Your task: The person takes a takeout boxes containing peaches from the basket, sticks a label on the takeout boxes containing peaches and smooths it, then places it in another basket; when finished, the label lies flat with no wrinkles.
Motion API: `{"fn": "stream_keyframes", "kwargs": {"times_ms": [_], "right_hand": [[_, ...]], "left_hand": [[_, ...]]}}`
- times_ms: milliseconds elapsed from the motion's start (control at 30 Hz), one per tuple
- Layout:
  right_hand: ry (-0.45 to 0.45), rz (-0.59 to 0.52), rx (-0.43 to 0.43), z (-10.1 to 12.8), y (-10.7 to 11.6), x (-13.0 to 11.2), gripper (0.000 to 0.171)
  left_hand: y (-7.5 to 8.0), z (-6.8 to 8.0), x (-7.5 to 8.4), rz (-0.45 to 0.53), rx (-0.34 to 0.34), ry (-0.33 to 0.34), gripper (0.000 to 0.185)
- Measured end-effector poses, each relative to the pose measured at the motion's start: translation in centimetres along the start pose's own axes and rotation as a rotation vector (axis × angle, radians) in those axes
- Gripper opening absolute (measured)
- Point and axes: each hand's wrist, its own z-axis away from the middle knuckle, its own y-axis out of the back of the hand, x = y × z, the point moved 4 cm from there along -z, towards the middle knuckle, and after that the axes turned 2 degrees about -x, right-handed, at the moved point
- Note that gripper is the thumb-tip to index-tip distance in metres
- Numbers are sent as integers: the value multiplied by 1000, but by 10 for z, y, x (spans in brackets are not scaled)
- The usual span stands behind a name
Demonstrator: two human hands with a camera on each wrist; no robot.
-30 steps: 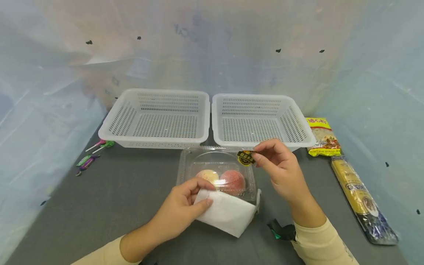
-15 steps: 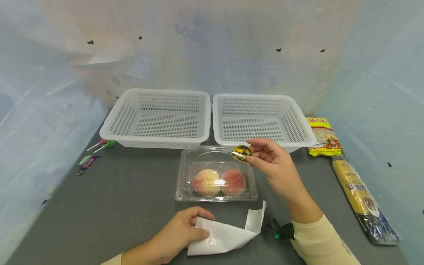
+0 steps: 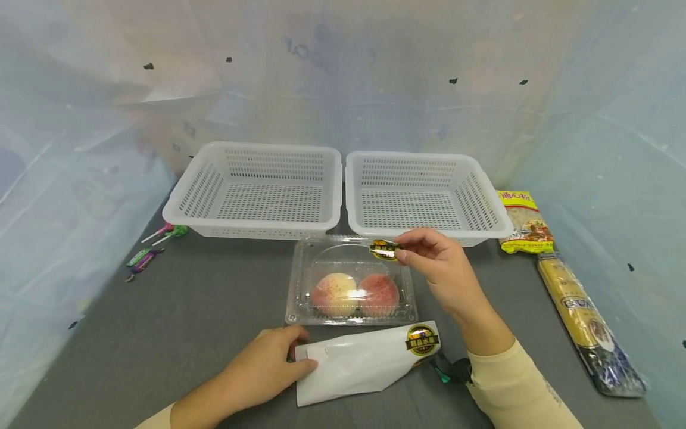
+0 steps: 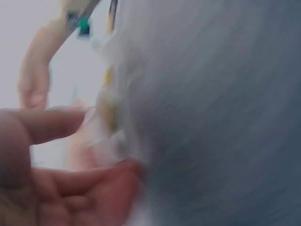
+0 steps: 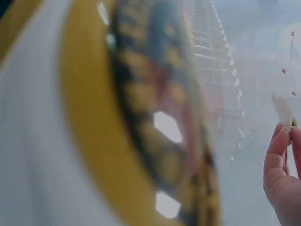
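My left hand (image 3: 268, 369) pinches the left end of a white sheet of sticker backing paper (image 3: 354, 363), which bears a round black-and-gold sticker (image 3: 422, 339) at its right end. A peeled sticker (image 3: 384, 249) of the same kind is held by its right edge between the thumb and fingers of my right hand (image 3: 436, 265). It overlaps the upper right of a clear plastic box (image 3: 321, 256) in the head view. Inside the lidded box sit two peaches (image 3: 334, 295). The left wrist view is blurred, with fingers (image 4: 117, 188) at the paper's edge.
Two white baskets (image 3: 252, 225) (image 3: 429, 229) stand behind the box. Lollipops (image 3: 170, 232) and wrapped candies (image 3: 142, 262) lie at the left. A yellow food bag (image 3: 525, 223) and a long noodle pack (image 3: 584, 322) lie at the right.
My left hand has drawn the backing paper off the box's front towards me, then left, flattening it out so its sticker shows. My right hand has shifted slightly left with the peeled sticker.
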Motion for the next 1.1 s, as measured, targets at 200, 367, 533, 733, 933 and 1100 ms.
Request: {"fn": "stream_keyframes", "kwargs": {"times_ms": [200,367,533,733,933,1100], "right_hand": [[-15,12,1,-1,-3,5,22],[-34,39,-16,-3,-6,7,22],[-45,47,-43,-3,-12,10,14],[-43,4,-63,-5,-22,18,12],[-77,28,-83,-4,-32,27,13],[-90,107,-72,-1,-36,33,11]], "left_hand": [[42,8,33,-315,79,8,33],[69,-9,59,-155,160,-254,12],[76,-47,70,-10,194,-354,17],[68,-83,70,114,155,-350,27],[55,-98,66,238,192,-382,15],[50,-102,65,237,270,-432,11]]}}
